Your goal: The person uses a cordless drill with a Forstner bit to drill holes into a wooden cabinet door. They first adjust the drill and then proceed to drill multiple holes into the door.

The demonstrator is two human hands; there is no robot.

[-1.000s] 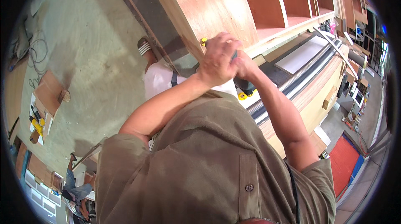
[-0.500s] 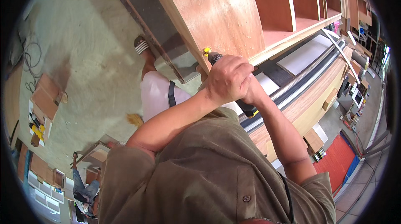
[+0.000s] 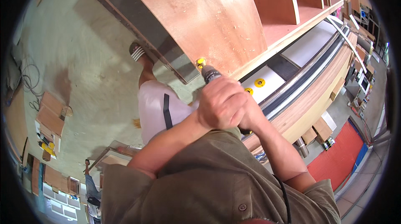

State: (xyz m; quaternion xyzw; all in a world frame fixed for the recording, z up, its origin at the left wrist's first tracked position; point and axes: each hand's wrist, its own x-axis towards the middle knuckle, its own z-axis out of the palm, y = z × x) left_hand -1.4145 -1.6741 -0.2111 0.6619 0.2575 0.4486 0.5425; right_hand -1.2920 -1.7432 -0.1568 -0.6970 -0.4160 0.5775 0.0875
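Both my hands are wrapped round a power drill (image 3: 210, 74), mostly hidden under my fingers, with its dark chuck pointing away from me. My left hand (image 3: 221, 102) lies over the top, fingers closed. Behind it my right hand (image 3: 251, 113) is closed on the drill's body. The drill's yellow round cutting bit (image 3: 201, 62) is at the near left corner of a reddish plywood panel (image 3: 217, 19). Pale wood shavings lie scattered on that panel. I cannot tell how deep the bit sits.
An open cabinet frame (image 3: 273, 42) with compartments adjoins the panel. Two yellow discs (image 3: 260, 82) lie on a white board to the right, beside stacked long boards (image 3: 309, 103). A dark board (image 3: 138, 19) lies left. Another person (image 3: 92, 190) is at the lower left.
The drill and both hands have shifted slightly nearer and left in view, and more of the chuck shows. Two yellow discs on the white board have come into sight.
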